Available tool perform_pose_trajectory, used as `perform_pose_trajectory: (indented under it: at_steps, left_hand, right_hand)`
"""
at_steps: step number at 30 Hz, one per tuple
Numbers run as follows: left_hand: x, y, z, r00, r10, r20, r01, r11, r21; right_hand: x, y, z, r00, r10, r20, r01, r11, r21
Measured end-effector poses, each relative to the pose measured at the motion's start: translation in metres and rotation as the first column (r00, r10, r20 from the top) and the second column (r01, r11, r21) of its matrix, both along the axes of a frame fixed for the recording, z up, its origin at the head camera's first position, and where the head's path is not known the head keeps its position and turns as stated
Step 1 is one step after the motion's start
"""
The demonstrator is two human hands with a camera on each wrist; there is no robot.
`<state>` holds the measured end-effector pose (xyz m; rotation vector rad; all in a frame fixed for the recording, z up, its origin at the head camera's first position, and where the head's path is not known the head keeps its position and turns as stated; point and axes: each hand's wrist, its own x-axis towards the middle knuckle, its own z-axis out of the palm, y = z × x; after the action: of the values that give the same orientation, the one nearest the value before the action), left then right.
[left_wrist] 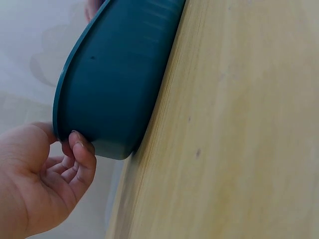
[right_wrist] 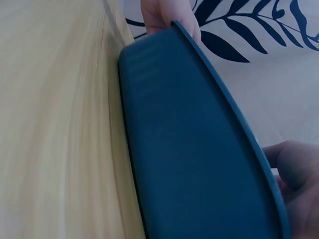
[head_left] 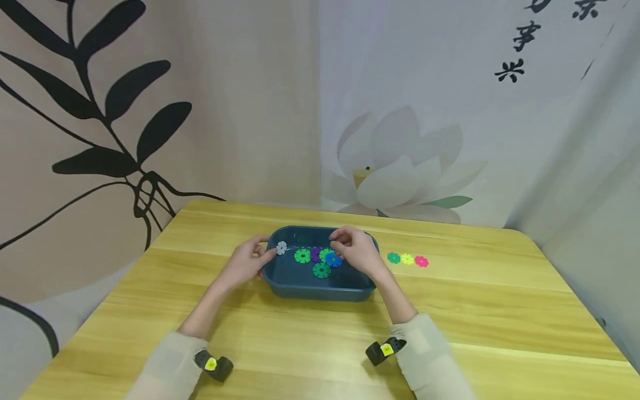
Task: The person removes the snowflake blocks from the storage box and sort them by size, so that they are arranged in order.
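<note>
Your L hand (head_left: 244,261) grips tray (head_left: 289,279) at L rim; R hand (head_left: 356,250) over its R side, fingers bent, can't tell if holding anything. Flower discs (head_left: 302,256) inside; 3 more discs (head_left: 407,259) on tbl (head_left: 300,344), R.

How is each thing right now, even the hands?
Tub: upright on the table
White disc: in the tub, apart from the others
Coloured discs in the tub: clustered, some overlapping
Table discs: flat, in a row
Left hand: gripping the tub
Right hand: over the tub, grip unclear
</note>
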<state>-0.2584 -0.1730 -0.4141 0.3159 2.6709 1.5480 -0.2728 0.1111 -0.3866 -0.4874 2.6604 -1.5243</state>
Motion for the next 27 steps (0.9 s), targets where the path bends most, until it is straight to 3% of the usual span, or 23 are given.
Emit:
perform_pose_trajectory:
  at_steps: [10,19,27]
  left_hand:
    - [0.001,0.000,0.001,1.000,-0.003,-0.011,0.003,1.000,-0.008]
    - [0.001,0.000,0.000,1.000,-0.015,-0.018,0.015,1.000,-0.003]
    - [0.002,-0.001,0.002,1.000,-0.014,-0.013,0.014,1.000,0.007]
  right_hand:
    - [-0.009,-0.049,0.000,0.995,0.089,0.034,-0.091,0.994,0.057]
    - [-0.025,-0.082,-0.009,0.973,0.222,0.059,-0.230,0.930,0.286]
    - [-0.030,-0.096,-0.015,0.967,0.250,0.047,-0.251,0.907,0.338]
